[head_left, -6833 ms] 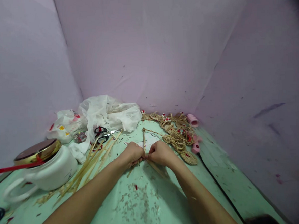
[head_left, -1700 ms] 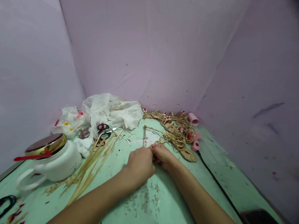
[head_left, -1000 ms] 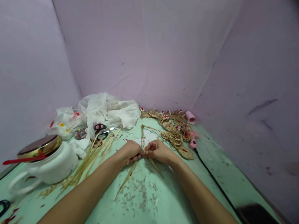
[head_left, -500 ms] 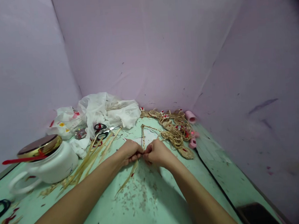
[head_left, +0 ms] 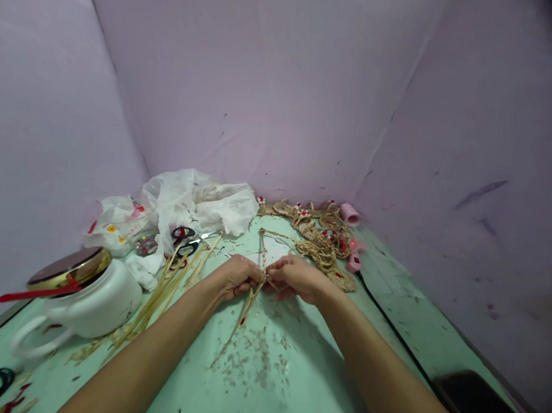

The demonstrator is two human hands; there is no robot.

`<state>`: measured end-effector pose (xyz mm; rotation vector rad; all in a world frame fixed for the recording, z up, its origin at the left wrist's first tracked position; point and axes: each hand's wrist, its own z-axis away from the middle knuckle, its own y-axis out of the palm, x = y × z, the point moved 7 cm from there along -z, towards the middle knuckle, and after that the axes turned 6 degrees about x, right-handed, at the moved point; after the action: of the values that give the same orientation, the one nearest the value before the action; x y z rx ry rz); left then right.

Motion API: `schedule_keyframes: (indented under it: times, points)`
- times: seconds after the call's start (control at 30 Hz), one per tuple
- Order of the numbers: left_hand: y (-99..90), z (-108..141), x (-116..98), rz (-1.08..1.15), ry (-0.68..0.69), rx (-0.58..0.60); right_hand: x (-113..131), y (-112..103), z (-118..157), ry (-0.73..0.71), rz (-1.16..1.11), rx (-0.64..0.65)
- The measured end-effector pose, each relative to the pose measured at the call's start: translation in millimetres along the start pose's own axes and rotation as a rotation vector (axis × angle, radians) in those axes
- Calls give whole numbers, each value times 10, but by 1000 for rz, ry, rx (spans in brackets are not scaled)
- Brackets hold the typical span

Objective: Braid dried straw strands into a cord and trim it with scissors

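Note:
Between my hands runs a thin straw braid (head_left: 263, 252), looped at its far end and joined to a heap of braided straw cord (head_left: 323, 256) on the right. My left hand (head_left: 240, 276) is closed on the braid's near end, fingers pinched. Loose straw strands (head_left: 245, 313) trail from there toward me across the table. My right hand (head_left: 293, 276) meets it from the other side, thumb and finger pinched at the same braid, the other fingers loosely curled. A white sheet of paper (head_left: 272, 249) lies beneath the braid.
On the left stand a white mug (head_left: 102, 307) with a gold-rimmed lid, straw strips (head_left: 162, 294), scissors (head_left: 196, 241) and a crumpled plastic bag (head_left: 201, 202). At right are a pink corded tool (head_left: 354, 262), its black cable (head_left: 396, 330) and a dark phone-like object (head_left: 472, 394).
My right hand's fingers have loosened and spread slightly from the pinch. My left hand stays at the braid, and more of the loose strands show below it.

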<state>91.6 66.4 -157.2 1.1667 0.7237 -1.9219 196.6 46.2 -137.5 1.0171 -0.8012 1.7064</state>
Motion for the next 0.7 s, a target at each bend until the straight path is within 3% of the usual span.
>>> schedule_keyframes:
  times: [0.07,0.23,0.47,0.7]
  points:
    - [-15,-20,17,-25,9,3,-48,93,-24,17,-38,67]
    - [-36,-18,6,-146,1,-22,-109,36,-72,20,50,-35]
    - [-17,74,-127,-275,42,-53,-154,52,-133,-28,-21,16]
    - [-145,156,-151,-541,-93,-135,-213,103,-172,-1,-79,33]
